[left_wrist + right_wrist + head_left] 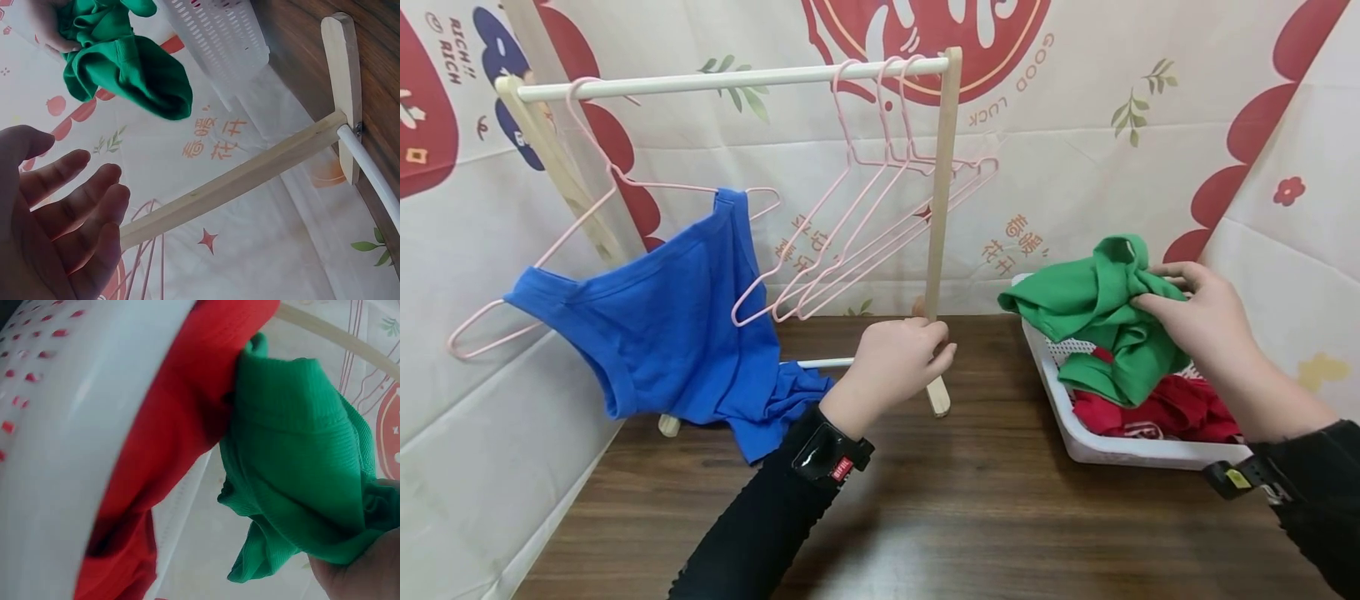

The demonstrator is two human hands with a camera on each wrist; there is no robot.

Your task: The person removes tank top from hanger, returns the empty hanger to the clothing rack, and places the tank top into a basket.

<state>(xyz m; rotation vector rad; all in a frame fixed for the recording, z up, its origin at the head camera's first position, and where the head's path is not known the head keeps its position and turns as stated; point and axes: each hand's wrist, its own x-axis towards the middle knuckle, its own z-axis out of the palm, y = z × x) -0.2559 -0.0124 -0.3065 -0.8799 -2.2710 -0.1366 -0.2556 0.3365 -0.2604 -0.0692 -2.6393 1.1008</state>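
My right hand (1206,321) grips a bunched green garment (1108,312) between thumb and fingers, above the white basket (1078,442). The right wrist view shows its ribbed fabric (294,462) hanging from the hand, beside red cloth (181,419) in the basket. My left hand (891,362) is in front of the rack's right wooden post (945,183). Seen from the left wrist, that hand (69,225) has loosely bent, spread fingers and nothing in them. A blue tank top (677,292) hangs on a pink hanger (587,142) at the rack's left.
Three bare pink hangers (842,200) hang toward the right end of the white rail (730,80). Red clothes (1180,408) lie in the basket. The rack's foot (937,397) stands on the brown wooden table (970,517), before a patterned cloth backdrop (1075,183).
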